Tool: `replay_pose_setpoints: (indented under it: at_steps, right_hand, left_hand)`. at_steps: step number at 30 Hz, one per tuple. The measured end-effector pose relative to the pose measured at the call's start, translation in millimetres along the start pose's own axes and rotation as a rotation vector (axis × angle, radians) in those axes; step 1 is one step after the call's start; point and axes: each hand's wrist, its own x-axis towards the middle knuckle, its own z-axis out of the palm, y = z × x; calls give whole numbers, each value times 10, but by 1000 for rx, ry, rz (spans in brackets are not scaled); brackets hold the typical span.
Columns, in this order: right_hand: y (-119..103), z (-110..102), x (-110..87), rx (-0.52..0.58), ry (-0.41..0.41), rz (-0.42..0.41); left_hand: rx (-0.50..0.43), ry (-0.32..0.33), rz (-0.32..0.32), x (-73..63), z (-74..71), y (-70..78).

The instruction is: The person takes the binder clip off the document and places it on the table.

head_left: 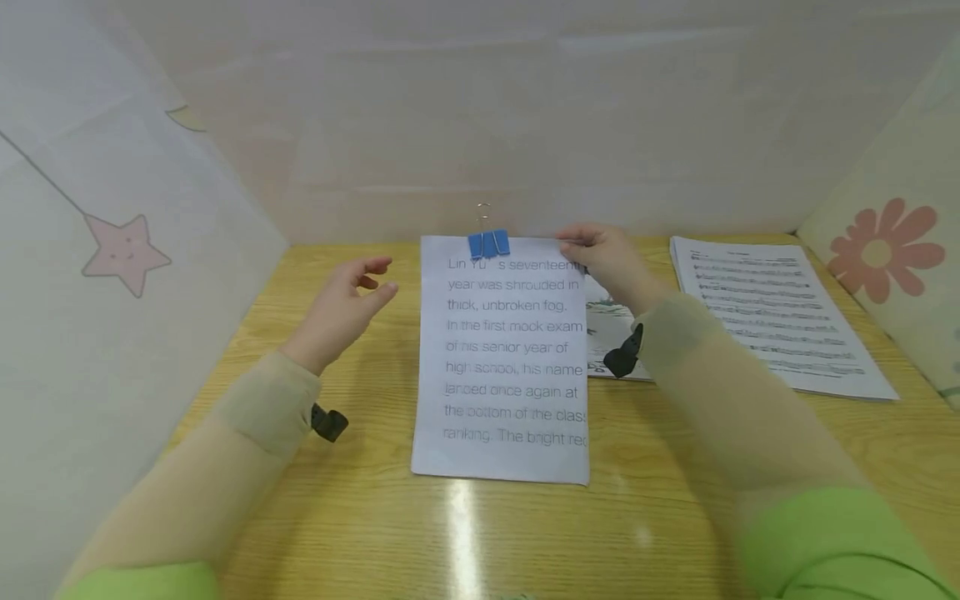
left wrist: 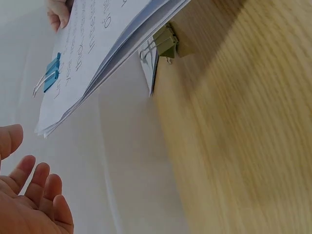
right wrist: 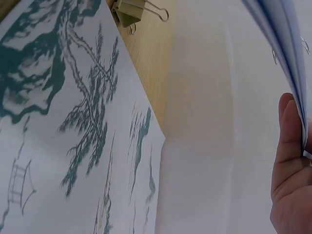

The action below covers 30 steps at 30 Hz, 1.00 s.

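A stack of printed sheets [head_left: 502,358] is held up above the table, its large text facing me. At its top edge sits a blue binder clip [head_left: 489,243], one wire handle raised. My right hand [head_left: 603,258] pinches the top right corner between thumb and fingers; in the right wrist view those fingers [right wrist: 292,161] press both faces of the stack. To the left of the sheets, my left hand [head_left: 341,308] hovers with loosely bent fingers, touching nothing. The left wrist view shows the sheets' loose edges slightly fanned.
Behind the held sheets lies an ink landscape picture [right wrist: 87,122], partly hidden, with an olive-green binder clip [right wrist: 129,12] near it. Sheet music [head_left: 780,317] lies at the right on the wooden table [head_left: 337,517]. Pale walls [head_left: 480,108] close off the back and sides.
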Motion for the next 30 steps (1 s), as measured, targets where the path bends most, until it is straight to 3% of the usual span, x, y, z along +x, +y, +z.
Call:
replay_pose_setpoints:
  at_steps: [9,14,23,30]
  right_hand:
    - [48,-189,-135,-12,-1,11]
    - [62,-251,-199,-19,4,-9]
    - [72,-273,-275,-12,18,-21]
    - [55,-235,-337,-69,24,-24]
  left_hand:
    - [109,-34,82,302,121,455]
    - [206,-89,96,513,216,669]
    - [267,-245,-6,829,381,1018]
    - [227,-351,-102,894,423,1141]
